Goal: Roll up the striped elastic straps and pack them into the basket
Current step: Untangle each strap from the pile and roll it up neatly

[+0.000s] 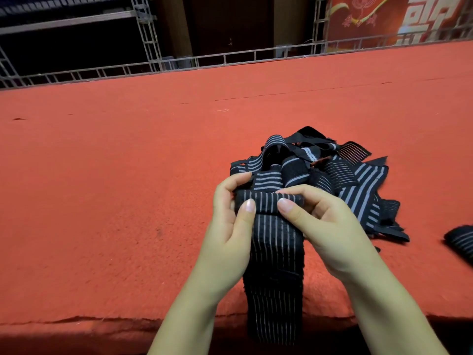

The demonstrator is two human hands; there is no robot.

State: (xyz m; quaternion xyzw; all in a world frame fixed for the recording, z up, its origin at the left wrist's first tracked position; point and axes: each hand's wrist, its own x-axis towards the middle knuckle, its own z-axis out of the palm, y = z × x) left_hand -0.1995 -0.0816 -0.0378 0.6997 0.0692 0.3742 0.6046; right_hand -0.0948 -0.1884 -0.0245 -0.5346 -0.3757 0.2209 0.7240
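Note:
A black elastic strap with thin grey stripes (pixel 273 265) runs from my hands down over the front edge of the red surface. Its upper end is wound into a small roll (pixel 266 202). My left hand (pixel 230 221) pinches the roll's left end between thumb and fingers. My right hand (pixel 322 226) pinches its right end the same way. Right behind the roll lies a loose pile of several more striped straps (pixel 332 172). No basket is in view.
The red felt-covered surface (pixel 115 188) stretches wide to the left and far back. Another dark striped strap (pixel 460 242) lies at the right edge. A metal truss rail (pixel 230 57) borders the far side, with a red banner (pixel 371 19) behind it.

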